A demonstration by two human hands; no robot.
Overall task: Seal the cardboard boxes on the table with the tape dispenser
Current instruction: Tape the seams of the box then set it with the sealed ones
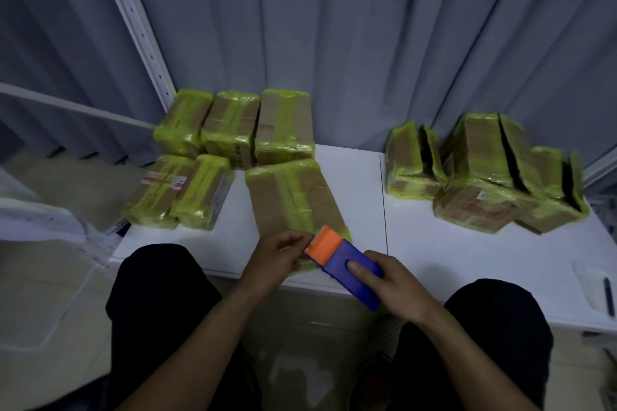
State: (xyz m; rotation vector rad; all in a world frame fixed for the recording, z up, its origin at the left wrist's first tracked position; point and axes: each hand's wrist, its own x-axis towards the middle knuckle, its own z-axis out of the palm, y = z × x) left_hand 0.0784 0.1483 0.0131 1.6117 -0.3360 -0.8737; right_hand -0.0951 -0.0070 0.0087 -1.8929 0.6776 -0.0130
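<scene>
Packing room, taped parcels (233, 130), metal shelving (133, 17)

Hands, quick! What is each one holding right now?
Left hand: fingers curled at the orange end of the tape dispenser; cannot tell what it holds.
Right hand: closed, holding the tape dispenser.

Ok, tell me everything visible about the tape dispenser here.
The tape dispenser is a boxy, plastic-looking block with a blue body and an orange head. It is held tilted diagonally, head pointing up-left, over the near end of the middle cardboard box. The right hand holds the blue body, thumb on top; fingers of the left hand reach the orange head. No tape roll shows.
</scene>
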